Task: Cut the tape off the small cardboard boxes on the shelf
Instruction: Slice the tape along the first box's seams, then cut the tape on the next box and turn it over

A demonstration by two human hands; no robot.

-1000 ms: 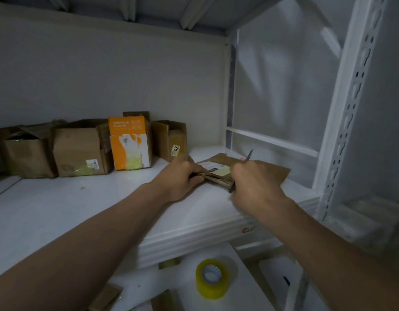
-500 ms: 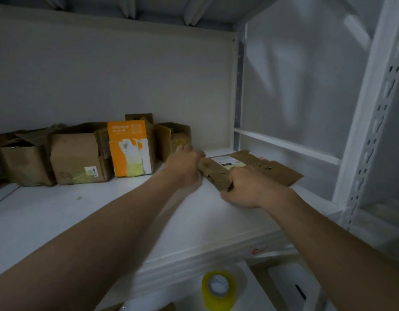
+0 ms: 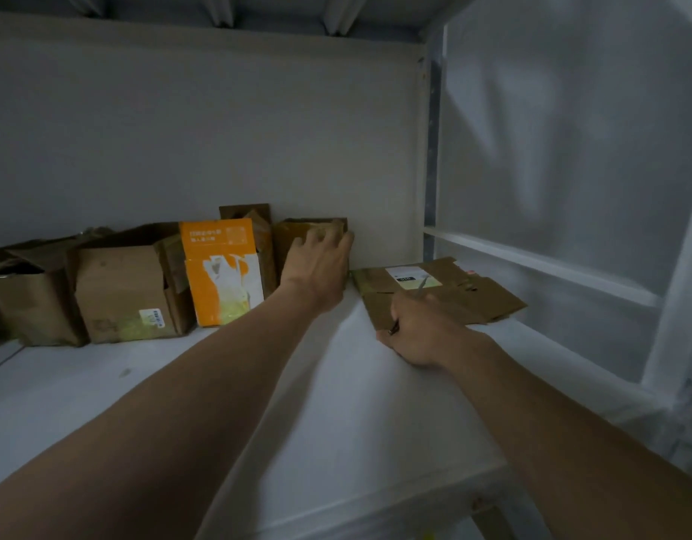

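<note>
Left hand (image 3: pixel 321 263) gripped the small box (image 3: pixel 297 231) by its top, right hand (image 3: pixel 422 329) held the cutter (image 3: pixel 421 284). Box looked light and flimsy, so I'd grab the stiffer top edges.

Under the fingers (image 3: pixel 325 238) of the left hand (image 3: pixel 317 267), the small box (image 3: pixel 294 228) is matt brown cardboard. Past the fingers (image 3: pixel 401 307) of the right hand (image 3: pixel 418 329), the flattened box (image 3: pixel 477 302) is dull cardboard with a smooth white paper label (image 3: pixel 410 275); the knife (image 3: pixel 421 284) has a thin metal blade.

Left hand (image 3: pixel 318 267) onto rear box (image 3: pixel 294 232)
</note>
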